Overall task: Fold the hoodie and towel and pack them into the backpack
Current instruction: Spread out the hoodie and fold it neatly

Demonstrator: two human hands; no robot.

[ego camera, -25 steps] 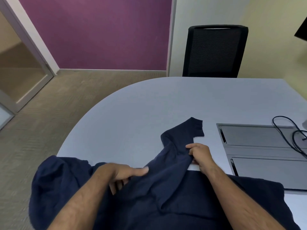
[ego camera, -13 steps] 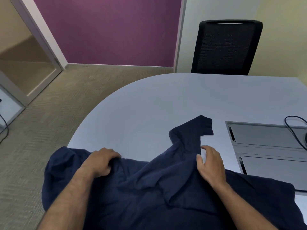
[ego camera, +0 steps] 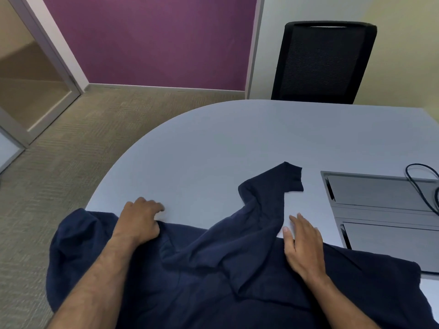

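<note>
lying across the table (ego camera: 213, 143), the hoodie (ego camera: 213, 269) under both hands.

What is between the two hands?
In the head view, a raised, rumpled fold of the dark blue hoodie runs between the left hand and the right hand, its sleeve reaching out across the table.

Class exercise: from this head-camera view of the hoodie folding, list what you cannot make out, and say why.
- Navy blue hoodie: its lower part is cut off by the bottom edge.
- Left hand: its fingertips curl into the fabric, so the grip is unclear.
- Thin black cable: runs off the right edge.
- Towel and backpack: neither is in view.
</note>
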